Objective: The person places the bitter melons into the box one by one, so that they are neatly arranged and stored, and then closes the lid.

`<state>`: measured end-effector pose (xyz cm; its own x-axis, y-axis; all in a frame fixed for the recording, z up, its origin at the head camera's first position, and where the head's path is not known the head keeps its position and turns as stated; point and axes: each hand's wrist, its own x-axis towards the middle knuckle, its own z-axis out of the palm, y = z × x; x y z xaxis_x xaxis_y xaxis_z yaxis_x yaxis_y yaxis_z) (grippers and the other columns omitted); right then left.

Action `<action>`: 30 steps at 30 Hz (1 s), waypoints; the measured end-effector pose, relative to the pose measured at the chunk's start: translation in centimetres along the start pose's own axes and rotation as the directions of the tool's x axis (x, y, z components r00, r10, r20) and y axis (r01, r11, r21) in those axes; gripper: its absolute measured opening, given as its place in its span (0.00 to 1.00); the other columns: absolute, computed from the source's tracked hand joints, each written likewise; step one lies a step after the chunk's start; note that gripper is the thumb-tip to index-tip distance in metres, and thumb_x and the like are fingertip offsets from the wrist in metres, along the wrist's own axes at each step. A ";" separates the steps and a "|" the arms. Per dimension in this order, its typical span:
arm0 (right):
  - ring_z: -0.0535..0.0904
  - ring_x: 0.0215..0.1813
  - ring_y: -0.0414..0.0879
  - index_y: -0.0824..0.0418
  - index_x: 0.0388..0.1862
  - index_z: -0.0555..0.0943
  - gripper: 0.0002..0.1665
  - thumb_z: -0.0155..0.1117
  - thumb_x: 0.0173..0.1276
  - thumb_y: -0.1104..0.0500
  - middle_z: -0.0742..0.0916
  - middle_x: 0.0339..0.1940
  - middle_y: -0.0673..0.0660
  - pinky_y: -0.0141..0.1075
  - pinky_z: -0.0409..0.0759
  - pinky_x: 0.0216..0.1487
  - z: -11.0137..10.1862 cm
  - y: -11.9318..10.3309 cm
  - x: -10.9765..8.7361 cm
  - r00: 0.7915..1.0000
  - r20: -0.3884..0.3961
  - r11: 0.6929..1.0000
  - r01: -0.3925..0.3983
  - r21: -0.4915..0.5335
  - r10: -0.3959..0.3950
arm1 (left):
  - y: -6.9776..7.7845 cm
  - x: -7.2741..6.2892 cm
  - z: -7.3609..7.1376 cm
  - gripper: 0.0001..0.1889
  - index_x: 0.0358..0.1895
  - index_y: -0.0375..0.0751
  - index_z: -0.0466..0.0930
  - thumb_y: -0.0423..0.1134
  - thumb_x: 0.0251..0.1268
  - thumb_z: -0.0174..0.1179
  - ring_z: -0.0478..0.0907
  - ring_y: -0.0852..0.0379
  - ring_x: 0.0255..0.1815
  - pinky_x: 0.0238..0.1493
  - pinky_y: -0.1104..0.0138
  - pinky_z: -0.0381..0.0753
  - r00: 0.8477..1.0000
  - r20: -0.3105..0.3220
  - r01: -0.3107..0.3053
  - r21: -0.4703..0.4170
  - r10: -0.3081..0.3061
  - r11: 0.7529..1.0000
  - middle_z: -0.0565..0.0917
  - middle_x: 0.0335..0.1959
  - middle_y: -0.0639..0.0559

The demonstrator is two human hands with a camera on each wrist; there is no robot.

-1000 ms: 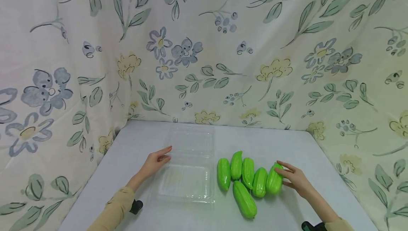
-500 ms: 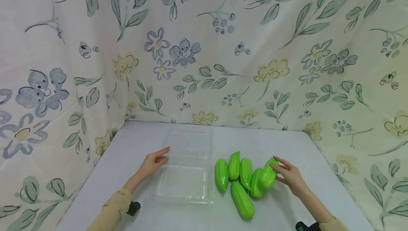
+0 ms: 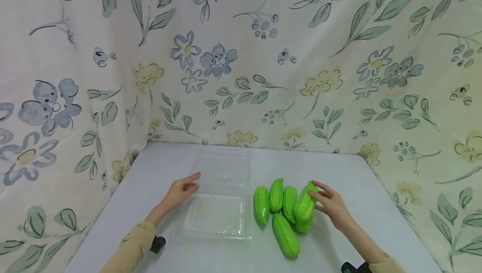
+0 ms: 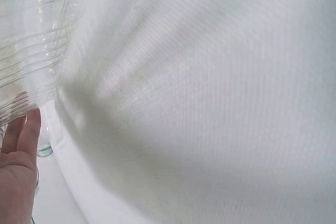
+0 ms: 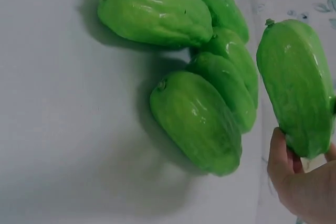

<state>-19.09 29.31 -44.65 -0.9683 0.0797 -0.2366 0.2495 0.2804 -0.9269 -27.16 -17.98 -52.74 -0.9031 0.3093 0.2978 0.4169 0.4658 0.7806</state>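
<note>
Head view: your right hand (image 3: 333,207), lower right of centre, grips a green fruit (image 3: 306,202) with its fingertips, and from this angle the fruit overlaps another beneath it. Five other green fruits (image 3: 285,235) sit grouped on the white table (image 3: 335,170), right of the lower middle. Your left hand (image 3: 180,191), lower left of centre, is relaxed, fingers stretched to the left edge of an open, clear plastic box (image 3: 216,214). Flowered cloth (image 3: 241,55) fills the upper part of the frame.

Left wrist view: your fingertips touch the box's ridged edge at the far left; pale, blurred fabric (image 4: 210,98) covers most of the rest.

Right wrist view: you hold the gripped fruit upright at the right edge, clear of the table, with the five others clustered at upper centre.
</note>
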 end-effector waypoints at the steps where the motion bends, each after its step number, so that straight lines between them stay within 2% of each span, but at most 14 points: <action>1: 0.61 0.69 0.61 0.62 0.73 0.58 0.39 0.58 0.70 0.50 0.60 0.70 0.71 0.38 0.79 0.54 0.2 -0.1 0.0 1.000 0.004 1.000 0.003 0.005 -0.003 | 0.0 0.0 0.0 0.24 0.63 0.30 0.71 0.31 0.64 0.59 0.83 0.45 0.47 0.50 0.56 0.79 1.000 0.001 -0.002 -0.005 0.002 1.000 0.72 0.64 0.38; 6: 0.60 0.70 0.62 0.60 0.74 0.59 0.38 0.59 0.69 0.51 0.59 0.71 0.71 0.45 0.77 0.58 1.2 -0.6 -0.1 1.000 0.022 1.000 0.016 0.022 -0.016 | -0.2 0.2 0.2 0.24 0.63 0.29 0.70 0.32 0.64 0.59 0.82 0.43 0.49 0.52 0.55 0.78 1.000 0.014 -0.007 -0.005 0.007 1.000 0.72 0.64 0.37; 10: 0.60 0.71 0.63 0.59 0.73 0.59 0.37 0.59 0.69 0.51 0.59 0.72 0.71 0.49 0.75 0.60 1.8 -1.1 0.0 0.999 0.031 0.999 0.025 0.042 -0.027 | -0.1 0.3 0.3 0.24 0.63 0.29 0.70 0.32 0.64 0.59 0.83 0.45 0.48 0.52 0.55 0.78 1.000 0.016 -0.004 0.002 0.004 1.000 0.72 0.65 0.38; 15: 0.63 0.68 0.61 0.59 0.72 0.62 0.36 0.60 0.68 0.52 0.62 0.69 0.69 0.47 0.76 0.58 2.8 -1.6 0.1 0.998 0.034 0.997 0.041 0.062 -0.043 | 0.0 0.3 0.3 0.24 0.63 0.31 0.71 0.31 0.64 0.59 0.83 0.46 0.48 0.51 0.56 0.78 1.000 0.009 0.008 -0.012 -0.008 1.000 0.72 0.65 0.39; 22: 0.72 0.58 0.52 0.59 0.70 0.66 0.34 0.62 0.67 0.52 0.69 0.64 0.67 0.46 0.78 0.54 4.2 -1.8 0.4 0.997 0.020 0.996 0.069 0.062 -0.071 | 0.6 0.0 0.3 0.23 0.63 0.33 0.71 0.33 0.64 0.60 0.84 0.51 0.45 0.48 0.65 0.81 1.000 -0.012 -0.007 0.026 0.008 1.000 0.73 0.64 0.39; 23: 0.72 0.58 0.52 0.59 0.69 0.67 0.33 0.62 0.67 0.52 0.69 0.63 0.67 0.46 0.79 0.54 4.4 -1.8 0.4 0.997 0.019 0.995 0.073 0.061 -0.074 | 0.7 0.0 0.3 0.23 0.63 0.33 0.71 0.32 0.64 0.60 0.84 0.51 0.45 0.48 0.64 0.81 1.000 -0.011 -0.004 0.022 0.004 1.000 0.73 0.64 0.39; 24: 0.72 0.59 0.53 0.59 0.69 0.67 0.33 0.62 0.67 0.53 0.69 0.63 0.68 0.47 0.79 0.54 4.6 -1.8 0.4 0.997 0.021 0.995 0.076 0.063 -0.078 | 0.4 0.0 0.3 0.24 0.63 0.33 0.71 0.34 0.64 0.59 0.84 0.55 0.45 0.48 0.66 0.80 1.000 -0.010 -0.005 0.020 0.005 1.000 0.73 0.65 0.44; 26: 0.72 0.59 0.54 0.59 0.69 0.68 0.33 0.63 0.66 0.53 0.70 0.63 0.68 0.47 0.79 0.54 5.0 -1.7 0.4 0.997 0.015 0.995 0.072 0.066 -0.074 | 0.8 -0.2 0.1 0.23 0.63 0.31 0.71 0.33 0.64 0.59 0.84 0.53 0.45 0.48 0.64 0.81 1.000 -0.008 -0.007 0.014 0.007 1.000 0.73 0.65 0.43; 30: 0.71 0.59 0.54 0.59 0.68 0.68 0.33 0.63 0.66 0.53 0.71 0.62 0.68 0.47 0.79 0.52 5.9 -1.6 0.4 0.997 0.007 0.995 0.070 0.068 -0.070 | 0.7 -0.1 0.0 0.24 0.63 0.32 0.70 0.34 0.65 0.59 0.83 0.52 0.47 0.48 0.69 0.80 1.000 -0.001 -0.005 0.009 0.005 1.000 0.73 0.65 0.44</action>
<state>-19.92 23.27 -44.96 -0.9835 0.0530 -0.1728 0.1803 0.2196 -0.9588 -26.74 -17.68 -52.26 -0.9013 0.3106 0.3019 0.4219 0.4721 0.7740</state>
